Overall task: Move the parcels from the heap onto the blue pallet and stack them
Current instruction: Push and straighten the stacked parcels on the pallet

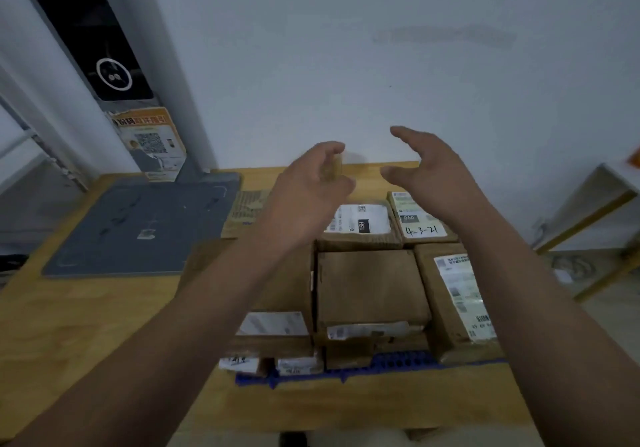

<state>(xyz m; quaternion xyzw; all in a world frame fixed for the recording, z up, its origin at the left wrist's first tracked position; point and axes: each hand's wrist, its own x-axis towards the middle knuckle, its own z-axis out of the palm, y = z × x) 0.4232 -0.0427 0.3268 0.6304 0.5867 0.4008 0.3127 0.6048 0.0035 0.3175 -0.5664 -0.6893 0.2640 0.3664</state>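
Parcels: Brown cardboard parcels stood packed edge to edge on the blue pallet, more than one layer deep at the near side. Most carried white shipping labels.
Pallet: Only its near edge showed beneath the load. It lay on the wooden table.
Loose item: One flat parcel lay off the pallet, just beside the far left of the stack and touching the grey mat. No heap as such was in view.
Left hand: The left hand hovered above the far boxes with its fingers loosely curled and apart. It was blurred, and nothing could be confirmed in its grasp.
Right hand: The right hand hovered opposite it, fingers spread and thumb out, holding nothing. The palms faced each other with a gap between.
Handling assessment: The boxes appeared stiff and flat-sided, probably light to moderate in weight. Taped surfaces and glossy labels may be slippery, and corners looked worn and liable to crush. The flat parcel may flex.
Recommended hold: Both palms on opposite side faces, low down and clear of the labels. The flat parcel should be taken by its long edges.
Surroundings: A pale wall stood behind the table, and a notice stand at the far left.
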